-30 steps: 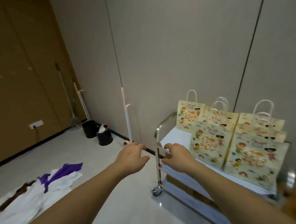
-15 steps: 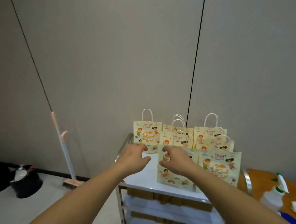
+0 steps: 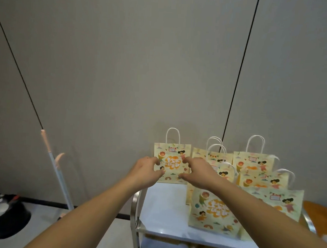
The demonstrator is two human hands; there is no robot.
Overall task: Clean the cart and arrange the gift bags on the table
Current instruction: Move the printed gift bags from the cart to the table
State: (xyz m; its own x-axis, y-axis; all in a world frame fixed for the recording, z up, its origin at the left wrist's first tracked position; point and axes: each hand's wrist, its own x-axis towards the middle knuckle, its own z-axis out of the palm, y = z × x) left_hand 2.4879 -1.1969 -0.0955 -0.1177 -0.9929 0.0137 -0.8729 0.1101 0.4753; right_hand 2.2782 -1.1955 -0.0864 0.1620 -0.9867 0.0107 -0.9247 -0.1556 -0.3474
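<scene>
Several pale yellow paper gift bags with cartoon prints and white handles stand on the white top of a steel cart [image 3: 164, 209]. The far-left gift bag [image 3: 172, 165] stands alone at the back. My left hand [image 3: 145, 172] is at its left edge and my right hand [image 3: 198, 173] at its right edge, fingers and thumbs spread in a curve over the bag's front. Whether they touch the paper I cannot tell. A larger front bag [image 3: 213, 211] stands nearest me, partly behind my right forearm. Other bags crowd the right side.
A grey panelled wall rises right behind the cart. A broom [image 3: 59, 175] leans on it to the left, with a black bucket [image 3: 8, 220] on the floor further left. An orange table edge [image 3: 319, 215] shows at the right, beside the cart.
My view swung right and closer to the cart. Both hands left the cart's handle and reached forward over the top to the far-left bag.
</scene>
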